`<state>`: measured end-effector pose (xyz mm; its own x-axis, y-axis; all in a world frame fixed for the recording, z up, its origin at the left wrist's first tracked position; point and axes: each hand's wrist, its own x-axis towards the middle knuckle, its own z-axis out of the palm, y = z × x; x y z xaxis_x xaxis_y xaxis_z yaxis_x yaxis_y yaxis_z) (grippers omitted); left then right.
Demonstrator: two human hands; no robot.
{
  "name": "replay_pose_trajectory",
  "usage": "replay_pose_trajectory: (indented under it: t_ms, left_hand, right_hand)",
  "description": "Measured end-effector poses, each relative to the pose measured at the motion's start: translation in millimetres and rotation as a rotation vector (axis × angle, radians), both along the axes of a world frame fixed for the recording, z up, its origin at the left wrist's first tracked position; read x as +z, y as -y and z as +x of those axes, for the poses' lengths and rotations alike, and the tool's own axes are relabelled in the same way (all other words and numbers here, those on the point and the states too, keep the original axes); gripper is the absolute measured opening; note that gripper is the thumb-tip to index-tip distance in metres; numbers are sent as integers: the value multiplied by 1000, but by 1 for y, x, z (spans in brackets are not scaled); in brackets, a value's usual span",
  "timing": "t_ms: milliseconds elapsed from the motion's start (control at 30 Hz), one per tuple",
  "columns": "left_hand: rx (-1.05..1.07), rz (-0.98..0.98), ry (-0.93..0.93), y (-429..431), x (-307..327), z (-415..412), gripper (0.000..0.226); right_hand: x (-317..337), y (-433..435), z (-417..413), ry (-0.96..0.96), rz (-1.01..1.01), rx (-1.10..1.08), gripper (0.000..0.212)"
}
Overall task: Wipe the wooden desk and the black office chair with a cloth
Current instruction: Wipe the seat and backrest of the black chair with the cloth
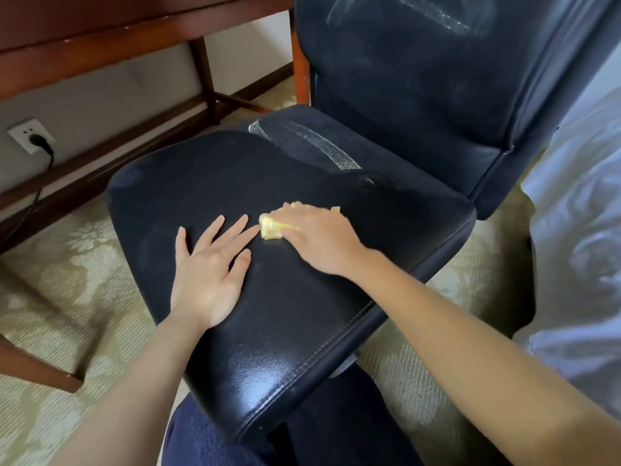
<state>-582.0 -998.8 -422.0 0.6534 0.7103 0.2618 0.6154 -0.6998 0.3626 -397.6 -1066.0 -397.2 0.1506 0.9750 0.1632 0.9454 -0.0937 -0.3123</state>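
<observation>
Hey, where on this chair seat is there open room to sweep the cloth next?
Bare seat lies beyond the left hand, toward the desk side, and along the near stitched edge. The middle is crowded: the right hand presses the yellow cloth beside the left fingertips.

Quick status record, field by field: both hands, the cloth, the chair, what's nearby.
left hand: flat on the seat, fingers spread, holding nothing
right hand: pressing the cloth onto the seat
cloth: yellow, bunched under the right hand, mid-seat
chair: black; pale streaks at the seat's rear and high on the backrest
desk: wooden, behind and left of the chair
wall socket: plug inserted
</observation>
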Motion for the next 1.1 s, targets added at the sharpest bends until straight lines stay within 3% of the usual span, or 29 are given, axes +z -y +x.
replay_pose_trajectory:
  t_ms: [100,200,267,333,367,433,533,567,633,733,800,933,1100]
  left_hand:
    - [-22,-11,-15,-3,4,-2,41]
    - [-20,115,-129,-5,13,-5,50]
    - [-33,265,-231,-2,23,-4,53]
    - [-18,338,-195,8,34,1,38]
    - [1,300,-109,16,39,5,29]
    - [23,-20,154,39,52,17,16]
    - [-40,-561,439,77,67,37,12]
    - [-72,-640,481,87,69,42,13]
    - [-75,-738,556,100,72,48,14]
    - [11,-840,713,102,77,47,16]
    - [27,-814,782,99,80,42,13]
    - [10,-758,787,93,88,36,11]
    - [12,-843,797,79,96,23,16]
  right_hand:
    - [0,42,-12,-92,37,174,35]
    - [1,73,-8,-221,-48,272,35]
    - [8,86,-2,-458,-64,240,32]
    - [20,92,5,-786,66,104,27]
    - [26,92,9,-919,159,28,25]
    - [38,88,13,-1218,260,-44,20]
    - [50,80,8,-1955,242,-6,27]
    - [51,78,4,-2149,227,-12,30]
    - [48,77,-2,-2346,224,-38,35]
    - [46,78,-9,-2495,191,-43,42]
    - [45,77,-12,-2482,185,-55,40]
    - [44,76,-15,-2283,143,-55,36]
    - [45,73,-8,-2069,124,-62,40]
